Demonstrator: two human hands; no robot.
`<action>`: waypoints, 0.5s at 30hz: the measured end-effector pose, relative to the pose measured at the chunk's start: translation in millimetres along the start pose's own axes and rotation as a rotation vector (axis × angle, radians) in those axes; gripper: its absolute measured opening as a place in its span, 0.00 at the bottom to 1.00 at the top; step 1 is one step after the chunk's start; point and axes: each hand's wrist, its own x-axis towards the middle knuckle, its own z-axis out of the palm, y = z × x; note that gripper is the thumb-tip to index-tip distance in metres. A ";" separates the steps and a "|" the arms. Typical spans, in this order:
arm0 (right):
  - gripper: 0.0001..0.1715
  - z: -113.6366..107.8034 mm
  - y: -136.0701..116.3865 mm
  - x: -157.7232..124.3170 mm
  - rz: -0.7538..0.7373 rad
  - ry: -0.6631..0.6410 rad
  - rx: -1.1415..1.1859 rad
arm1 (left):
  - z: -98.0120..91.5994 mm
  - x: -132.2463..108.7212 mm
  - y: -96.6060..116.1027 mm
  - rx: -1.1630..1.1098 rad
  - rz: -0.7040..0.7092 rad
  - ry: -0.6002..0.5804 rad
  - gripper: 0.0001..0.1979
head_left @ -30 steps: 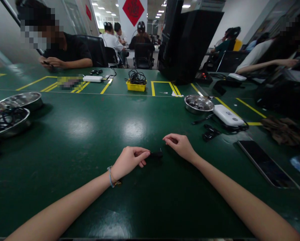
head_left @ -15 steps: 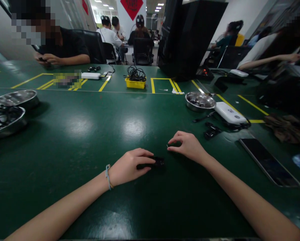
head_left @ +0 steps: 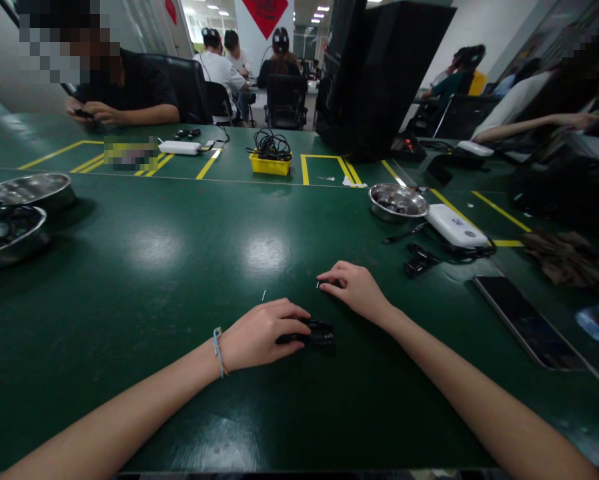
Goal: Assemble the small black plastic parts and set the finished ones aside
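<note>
We seem to be parting small pieces, our left hand (head_left: 274, 332) holding the black part (head_left: 322, 333) between loosely curled fingers on the counter (head_left: 129, 320), our right hand (head_left: 352, 290) pinching a pin (head_left: 317, 285) nearly closed, which calls for steadiness next.

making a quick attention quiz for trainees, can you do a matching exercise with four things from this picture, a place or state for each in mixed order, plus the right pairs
Things:
1. left hand
2. right hand
3. yellow box
4. phone

Places and states:
A. heaped with black cables
B. has a thin pale piece at its fingertips
C. lies flat, dark screen up
D. has its fingers over a small black object

Right pairs: 1-D, 2-B, 3-A, 4-C
</note>
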 end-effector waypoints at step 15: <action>0.03 -11.1 -20.4 7.9 -0.020 -0.343 -0.124 | 1.5 2.3 2.9 -0.200 -0.112 0.009 0.16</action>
